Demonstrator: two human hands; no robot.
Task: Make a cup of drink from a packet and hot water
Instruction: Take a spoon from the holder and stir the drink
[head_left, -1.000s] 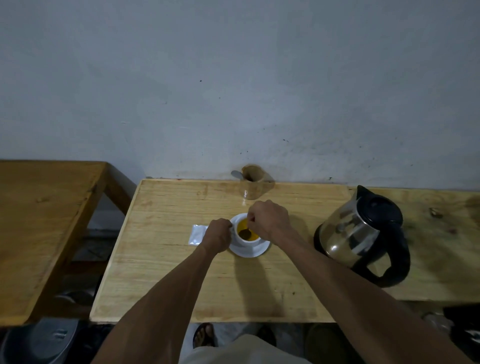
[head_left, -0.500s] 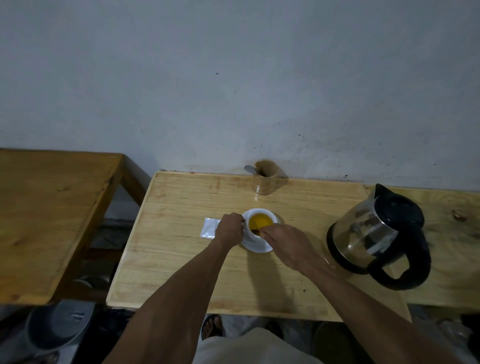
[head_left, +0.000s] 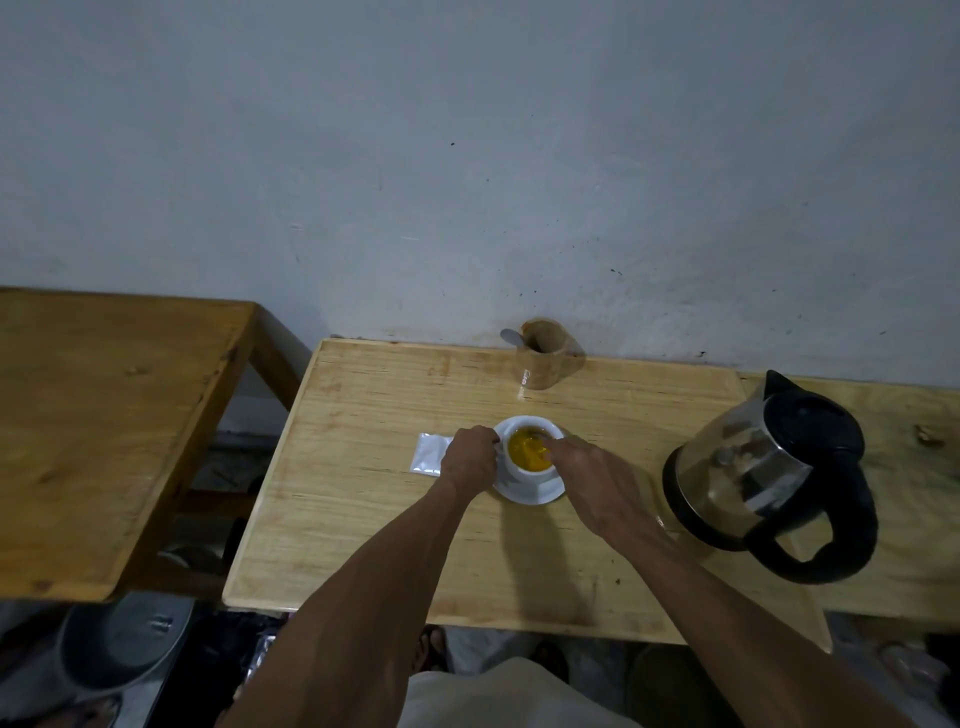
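A white cup of yellow drink stands on a white saucer in the middle of the light wooden table. My left hand is closed on the cup's left side, at the handle. My right hand reaches in from the right, fingertips pinched at the cup's right rim on a small spoon that dips into the drink; the spoon is mostly hidden. A silver packet lies flat just left of my left hand.
A glass kettle with a black lid and handle stands to the right, close to my right forearm. A wooden holder with a spoon sits by the wall. A darker table stands left; a metal pot is below it.
My right hand came down from above the cup to its right rim, uncovering the yellow drink. My left hand stayed on the cup. The camera view shifted slightly.
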